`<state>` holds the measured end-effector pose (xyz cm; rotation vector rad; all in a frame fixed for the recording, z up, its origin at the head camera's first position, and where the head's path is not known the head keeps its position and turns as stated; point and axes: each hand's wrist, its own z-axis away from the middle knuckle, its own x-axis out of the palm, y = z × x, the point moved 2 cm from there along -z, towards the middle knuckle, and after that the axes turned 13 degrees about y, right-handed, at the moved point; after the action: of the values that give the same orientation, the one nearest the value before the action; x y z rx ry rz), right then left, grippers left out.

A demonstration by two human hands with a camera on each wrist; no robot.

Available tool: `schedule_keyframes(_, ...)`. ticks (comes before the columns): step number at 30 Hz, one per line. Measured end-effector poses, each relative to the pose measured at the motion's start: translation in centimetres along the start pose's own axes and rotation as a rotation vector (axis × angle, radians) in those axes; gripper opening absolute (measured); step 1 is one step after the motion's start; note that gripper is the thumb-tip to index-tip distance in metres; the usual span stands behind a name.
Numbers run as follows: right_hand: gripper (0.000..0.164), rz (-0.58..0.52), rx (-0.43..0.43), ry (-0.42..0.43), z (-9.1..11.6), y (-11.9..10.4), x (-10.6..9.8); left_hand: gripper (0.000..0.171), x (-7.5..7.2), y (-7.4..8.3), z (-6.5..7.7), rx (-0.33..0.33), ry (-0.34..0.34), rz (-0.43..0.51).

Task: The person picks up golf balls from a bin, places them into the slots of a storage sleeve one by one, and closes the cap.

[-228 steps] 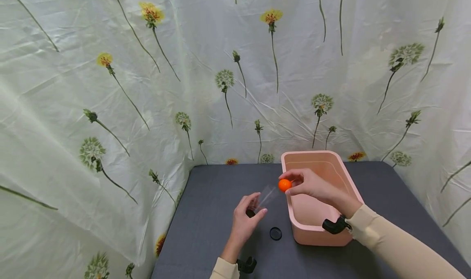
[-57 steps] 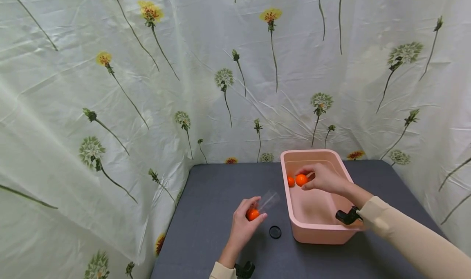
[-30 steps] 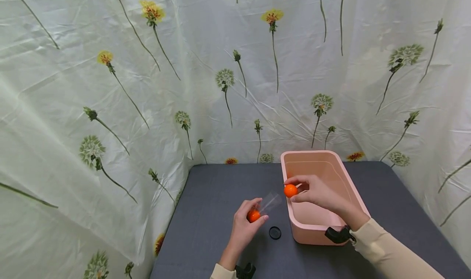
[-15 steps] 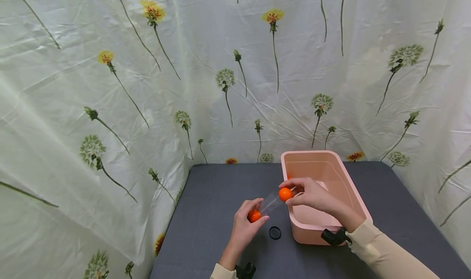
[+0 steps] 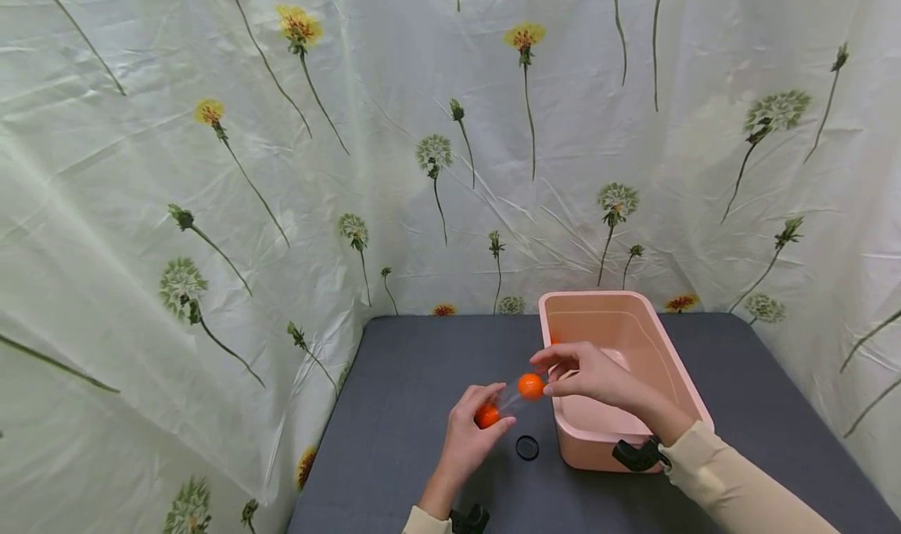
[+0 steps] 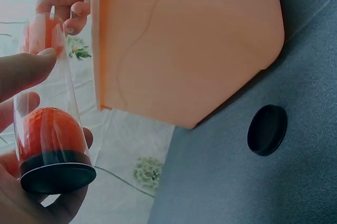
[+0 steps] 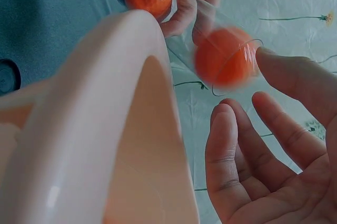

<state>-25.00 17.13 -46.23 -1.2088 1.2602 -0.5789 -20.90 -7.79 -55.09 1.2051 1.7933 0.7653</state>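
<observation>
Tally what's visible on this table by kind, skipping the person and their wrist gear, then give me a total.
Pink bin: 1
Clear tube: 1
Black caps: 2, one on the tube's end
Orange balls: 3, one barely showing inside the bin
Total visible: 7

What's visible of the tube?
The tube looks like clear plastic, with a black cap on one end. An orange ball sits at the capped end, a second ball at the open mouth. The left hand grips it aslant beside the bin, mouth toward the right hand; whether that hand touches it is unclear.
</observation>
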Motion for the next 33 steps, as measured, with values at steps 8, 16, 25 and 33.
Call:
schedule_keyframes(8,0.036,0.006,-0.014,0.034,-0.1,0.1,-0.6,0.051,-0.2,-0.1,0.1,-0.045,-0.003,0.004)
schedule_keyframes(16,0.036,-0.003,-0.034,0.102,-1.4,1.3,-2.3,0.049,-0.4,-0.2,0.2,-0.061,0.007,-0.002)
schedule_keyframes(25,0.042,0.053,0.054,0.176,-3.7,3.5,-4.5,0.051,-0.5,-0.4,0.2,-0.061,0.023,0.011)
schedule_keyframes(33,0.040,0.055,0.100,0.202,-6.0,5.6,-5.3,0.053,-0.6,-0.4,0.2,-0.068,0.030,0.023)
